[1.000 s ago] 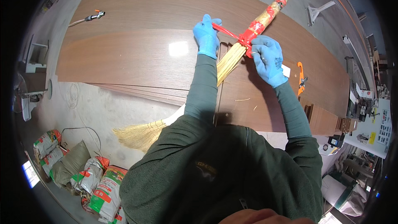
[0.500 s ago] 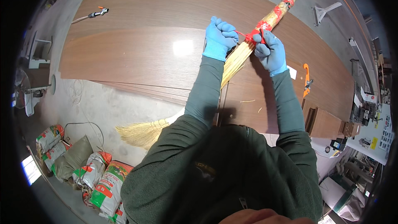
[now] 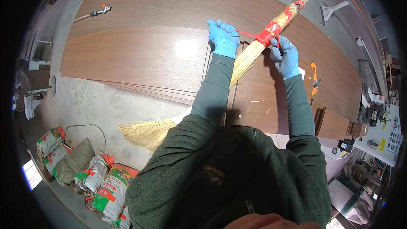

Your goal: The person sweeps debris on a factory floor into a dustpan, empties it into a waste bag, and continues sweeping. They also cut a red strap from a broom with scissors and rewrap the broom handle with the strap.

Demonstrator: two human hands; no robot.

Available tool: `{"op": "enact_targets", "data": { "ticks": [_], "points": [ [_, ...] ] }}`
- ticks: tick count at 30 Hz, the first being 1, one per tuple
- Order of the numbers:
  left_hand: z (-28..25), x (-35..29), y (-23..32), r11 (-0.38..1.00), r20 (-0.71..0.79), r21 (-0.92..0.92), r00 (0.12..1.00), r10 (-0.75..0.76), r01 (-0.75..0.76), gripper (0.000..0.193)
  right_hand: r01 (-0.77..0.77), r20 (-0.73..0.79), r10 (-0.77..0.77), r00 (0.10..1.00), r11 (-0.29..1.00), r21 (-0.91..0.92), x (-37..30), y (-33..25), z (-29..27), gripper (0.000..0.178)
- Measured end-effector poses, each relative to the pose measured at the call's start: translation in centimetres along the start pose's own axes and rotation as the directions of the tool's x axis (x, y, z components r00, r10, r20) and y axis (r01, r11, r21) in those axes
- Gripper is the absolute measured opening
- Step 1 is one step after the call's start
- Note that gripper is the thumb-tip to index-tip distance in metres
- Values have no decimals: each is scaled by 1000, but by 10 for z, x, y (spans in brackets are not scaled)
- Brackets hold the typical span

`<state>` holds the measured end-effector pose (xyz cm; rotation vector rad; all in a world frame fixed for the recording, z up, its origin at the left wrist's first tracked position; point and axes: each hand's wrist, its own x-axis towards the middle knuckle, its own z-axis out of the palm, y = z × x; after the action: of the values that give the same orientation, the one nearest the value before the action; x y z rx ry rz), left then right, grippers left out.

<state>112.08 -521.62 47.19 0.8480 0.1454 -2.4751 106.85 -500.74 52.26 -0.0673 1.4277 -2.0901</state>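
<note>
A straw broom [image 3: 246,62] lies slantwise across the brown worktable, its handle to the far right. Red strip wraps [image 3: 270,32] bind the handle where it meets the straw. My left hand [image 3: 224,39], blue-gloved, is closed left of the binding on a red strip [image 3: 245,32], pulled tight from the broom. Just right of the binding, my right hand [image 3: 285,57], also gloved, has its fingers curled on another bit of red strip. Lower left, a stitched straw fan [image 3: 148,132] shows past my left arm; the arm hides whether it belongs to the same broom.
An orange-handled tool [image 3: 314,78] lies right on the worktable [image 3: 140,55], near straw scraps. A hose with a metal valve [image 3: 101,12] rests at the far left. Several filled sacks [image 3: 113,188] stand on the floor at lower left. Brown boards [image 3: 333,123] are at the right edge.
My hands have moved farther apart, the right one going right and slightly nearer. A longer stretch of red strip shows between my left hand and the broom, which has shifted slightly right.
</note>
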Motion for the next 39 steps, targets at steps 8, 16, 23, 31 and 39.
{"op": "enact_targets", "data": {
  "ticks": [8,16,23,31,39],
  "points": [
    [10,-43,-19,-310,773,610,634,29,-730,80,349,100,-521,848,407,-844,-14,-31,21,38],
    [19,-61,-30,-528,568,591,780,-264,-610,54,345,660,-469,587,-593,-728,-56,-60,31,60],
    [24,-127,-33,-466,771,380,552,-319,-799,50,248,776,-47,629,-934,-257,-38,-111,60,33],
    [-6,-237,-27,-399,652,437,589,-477,-806,60,422,851,176,495,-905,-59,-139,-118,48,5],
    [-112,-390,-97,-311,406,521,551,-729,-795,62,558,732,200,651,-781,-282,-342,-83,-69,12]
  ]
}}
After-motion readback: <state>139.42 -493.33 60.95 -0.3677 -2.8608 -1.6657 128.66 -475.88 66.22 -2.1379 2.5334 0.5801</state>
